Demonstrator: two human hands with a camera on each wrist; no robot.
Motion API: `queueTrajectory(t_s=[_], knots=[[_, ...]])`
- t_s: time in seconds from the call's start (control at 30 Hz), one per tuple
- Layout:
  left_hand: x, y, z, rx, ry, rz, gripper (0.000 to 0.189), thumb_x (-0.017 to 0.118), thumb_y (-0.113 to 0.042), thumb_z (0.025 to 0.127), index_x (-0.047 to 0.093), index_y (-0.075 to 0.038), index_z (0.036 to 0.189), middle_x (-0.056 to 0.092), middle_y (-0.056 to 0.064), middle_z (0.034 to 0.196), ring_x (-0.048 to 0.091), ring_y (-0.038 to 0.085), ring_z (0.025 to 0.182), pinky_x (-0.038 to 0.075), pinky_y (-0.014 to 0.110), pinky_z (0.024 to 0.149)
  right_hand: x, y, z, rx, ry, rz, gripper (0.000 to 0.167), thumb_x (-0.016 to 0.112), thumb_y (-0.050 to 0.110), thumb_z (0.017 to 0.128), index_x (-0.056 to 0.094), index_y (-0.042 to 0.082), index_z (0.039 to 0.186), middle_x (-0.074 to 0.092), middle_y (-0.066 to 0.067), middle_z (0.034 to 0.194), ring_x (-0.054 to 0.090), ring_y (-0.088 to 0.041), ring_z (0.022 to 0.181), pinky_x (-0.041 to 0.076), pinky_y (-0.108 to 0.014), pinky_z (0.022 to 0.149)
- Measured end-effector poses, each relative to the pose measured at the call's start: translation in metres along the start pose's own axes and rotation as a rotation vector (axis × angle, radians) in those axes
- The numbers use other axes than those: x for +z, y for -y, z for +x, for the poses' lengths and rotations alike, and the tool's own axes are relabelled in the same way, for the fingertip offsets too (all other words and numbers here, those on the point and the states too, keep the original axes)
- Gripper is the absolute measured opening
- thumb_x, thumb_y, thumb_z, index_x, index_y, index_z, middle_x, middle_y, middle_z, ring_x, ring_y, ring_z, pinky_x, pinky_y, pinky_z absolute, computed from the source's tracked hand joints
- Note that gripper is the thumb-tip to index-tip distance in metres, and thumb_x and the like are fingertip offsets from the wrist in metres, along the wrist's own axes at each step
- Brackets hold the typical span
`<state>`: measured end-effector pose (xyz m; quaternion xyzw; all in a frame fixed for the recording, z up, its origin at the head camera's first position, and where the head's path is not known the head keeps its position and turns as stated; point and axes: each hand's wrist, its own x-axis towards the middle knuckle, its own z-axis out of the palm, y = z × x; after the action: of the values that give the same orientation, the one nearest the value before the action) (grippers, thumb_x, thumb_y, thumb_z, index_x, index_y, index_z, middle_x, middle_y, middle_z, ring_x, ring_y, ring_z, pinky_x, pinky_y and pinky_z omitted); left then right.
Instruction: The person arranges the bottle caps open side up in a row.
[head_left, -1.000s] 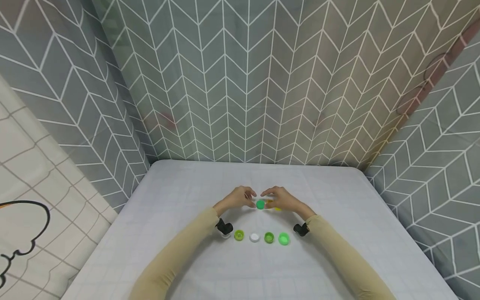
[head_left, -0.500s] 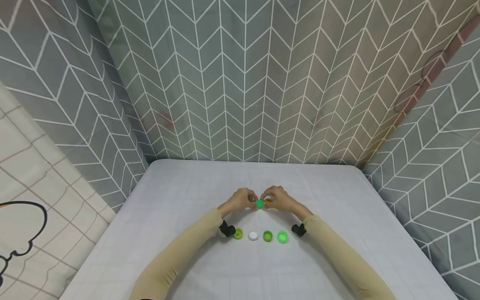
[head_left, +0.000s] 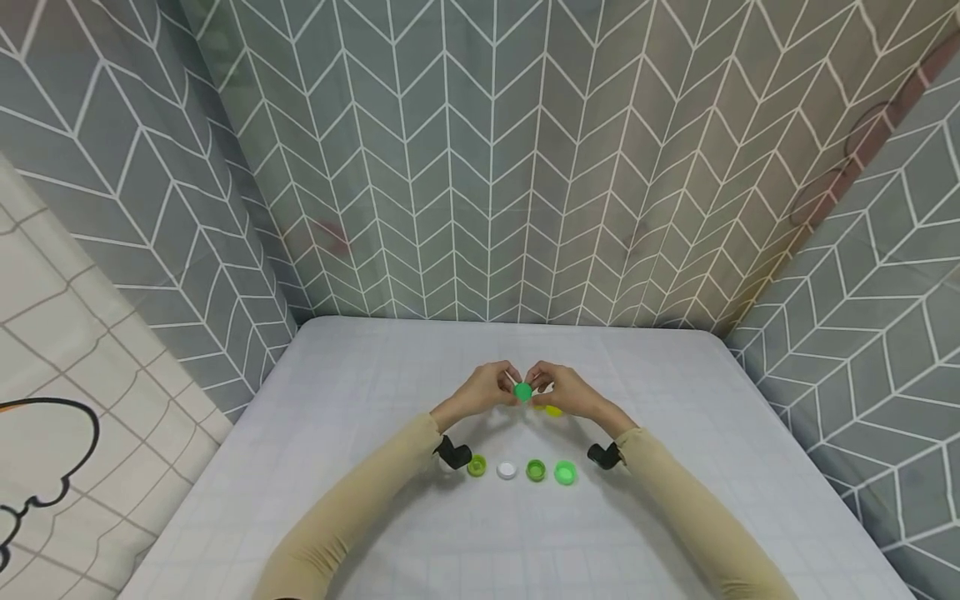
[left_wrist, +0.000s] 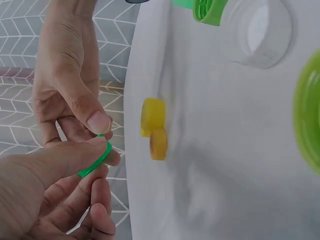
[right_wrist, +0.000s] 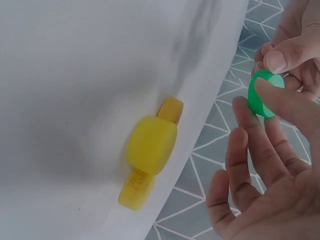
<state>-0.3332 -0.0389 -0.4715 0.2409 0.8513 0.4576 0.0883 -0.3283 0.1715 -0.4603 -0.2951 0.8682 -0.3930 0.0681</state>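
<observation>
"Left hand (head_left: 483, 390) and right hand (head_left: 567, 390) have both shifted a little farther up the head view since half a second ago, and the emerald-green round plastic cap (head_left: 522, 392) has gone with them."

"Where does it lie from each of them?"

"Straight between. It is to the right of the left hand, whose thumb and fingers are drawn together in a pinch on it. It is to the left of the right hand, which has its thumb laid against the cap, a fingertip at the rim and the other fingers loosely bent. Both touch it, so neither is nearer."

"And its long axis?"

"None to speak of; it's a disc, round face toward the head camera. I'd judge that what matters is how that face stands between the two thumbs."

"Count the rest, left to right."

"On the white cloth-covered table (head_left: 390, 358), the row nearer the person shows four: one lime-green hollow round cap (head_left: 476, 465), one flat white round cap (head_left: 507, 471), one olive-green hollow round cap (head_left: 536, 471), one bright-green round cap (head_left: 566, 472). A black wrist camera (head_left: 453, 453) covers the left end; whether it hides another I can't tell."

"Any more?"

"Yellow rounded plastic-looking pieces (right_wrist: 152, 145), just below the right hand in the head view: three in the right wrist view, lined up. Whether they touch, I can't tell."
</observation>
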Motion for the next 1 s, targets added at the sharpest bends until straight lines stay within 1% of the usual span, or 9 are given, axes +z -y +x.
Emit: queueTrajectory(t_s=[0.13, 0.23, 0.43, 0.53, 0.63, 0.7, 0.83, 0.93, 1.0], knots=[[0.000, -0.006, 0.000, -0.004, 0.005, -0.002, 0.037, 0.081, -0.010, 0.077, 0.061, -0.009, 0.108, 0.068, 0.000, 0.081, 0.063, 0.010, 0.073, 0.051, 0.024, 0.066, -0.002, 0.005, -0.005, 0.011, -0.031, -0.003, 0.024, 0.071, 0.006, 0.086, 0.061, 0.006, 0.108, 0.070, -0.011, 0.101, 0.065, -0.030, 0.097, 0.051, -0.038, 0.083], [-0.001, -0.010, -0.001, -0.002, 0.007, -0.004, 0.036, 0.080, -0.011, 0.078, 0.061, -0.009, 0.109, 0.067, 0.000, 0.082, 0.062, 0.010, 0.073, 0.051, 0.024, 0.066, -0.004, 0.007, -0.007, 0.012, -0.072, -0.034, 0.021, 0.070, 0.013, 0.088, 0.065, 0.009, 0.108, 0.071, -0.007, 0.100, 0.066, -0.023, 0.094, 0.049, -0.033, 0.079], [-0.001, -0.015, -0.001, 0.019, -0.028, -0.022, 0.018, 0.077, -0.015, 0.083, 0.066, -0.011, 0.096, 0.069, 0.001, 0.086, 0.066, 0.013, 0.078, 0.053, 0.027, 0.070, -0.009, 0.008, -0.014, -0.002, -0.171, -0.067, 0.018, 0.068, 0.019, 0.091, 0.071, 0.015, 0.108, 0.073, 0.000, 0.101, 0.061, -0.014, 0.088, 0.046, -0.030, 0.075], [0.000, -0.018, -0.002, 0.006, -0.032, -0.089, 0.015, 0.075, -0.020, 0.085, 0.066, -0.013, 0.094, 0.072, 0.001, 0.088, 0.070, 0.024, 0.087, 0.056, 0.036, 0.078, -0.012, 0.009, -0.019, -0.008, -0.210, -0.048, 0.017, 0.068, 0.021, 0.091, 0.071, 0.017, 0.108, 0.073, 0.001, 0.100, 0.062, -0.014, 0.087, 0.046, -0.030, 0.073], [0.001, -0.022, -0.002, -0.012, -0.027, -0.169, 0.019, 0.074, -0.028, 0.086, 0.067, -0.013, 0.096, 0.074, 0.003, 0.089, 0.069, 0.034, 0.094, 0.054, 0.048, 0.084, -0.016, 0.008, -0.024, -0.007, -0.229, -0.017, 0.018, 0.068, 0.025, 0.091, 0.071, 0.017, 0.107, 0.073, 0.001, 0.100, 0.064, -0.013, 0.087, 0.047, -0.027, 0.071], [0.002, -0.024, -0.001, -0.021, -0.026, -0.210, 0.024, 0.073, -0.034, 0.086, 0.068, -0.014, 0.097, 0.075, 0.003, 0.089, 0.069, 0.036, 0.095, 0.052, 0.052, 0.086, -0.018, 0.007, -0.027, 0.003, -0.234, 0.010, 0.020, 0.068, 0.027, 0.091, 0.071, 0.017, 0.108, 0.073, 0.000, 0.100, 0.065, -0.012, 0.087, 0.047, -0.025, 0.069], [0.005, -0.029, 0.000, -0.021, -0.033, -0.222, 0.028, 0.074, -0.040, 0.083, 0.070, -0.016, 0.097, 0.074, 0.000, 0.091, 0.071, 0.024, 0.089, 0.053, 0.048, 0.084, -0.024, 0.008, -0.036, 0.022, -0.211, 0.107, 0.023, 0.067, 0.024, 0.092, 0.070, 0.012, 0.111, 0.072, -0.007, 0.105, 0.066, -0.018, 0.088, 0.051, -0.026, 0.071], [0.008, -0.035, 0.000, 0.016, -0.035, -0.191, 0.024, 0.076, -0.038, 0.083, 0.070, -0.018, 0.096, 0.073, -0.002, 0.093, 0.070, 0.013, 0.086, 0.056, 0.039, 0.080, -0.030, 0.016, -0.045, 0.036, -0.192, 0.150, 0.024, 0.065, 0.019, 0.093, 0.069, 0.006, 0.112, 0.070, -0.013, 0.108, 0.065, -0.022, 0.086, 0.053, -0.028, 0.072], [0.010, -0.039, -0.001, 0.053, -0.028, -0.168, 0.021, 0.077, -0.033, 0.082, 0.070, -0.017, 0.095, 0.072, -0.002, 0.094, 0.069, 0.010, 0.085, 0.056, 0.033, 0.078, -0.035, 0.025, -0.052, 0.035, -0.181, 0.151, 0.022, 0.065, 0.017, 0.093, 0.069, 0.004, 0.111, 0.070, -0.015, 0.108, 0.065, -0.024, 0.088, 0.053, -0.028, 0.073]])
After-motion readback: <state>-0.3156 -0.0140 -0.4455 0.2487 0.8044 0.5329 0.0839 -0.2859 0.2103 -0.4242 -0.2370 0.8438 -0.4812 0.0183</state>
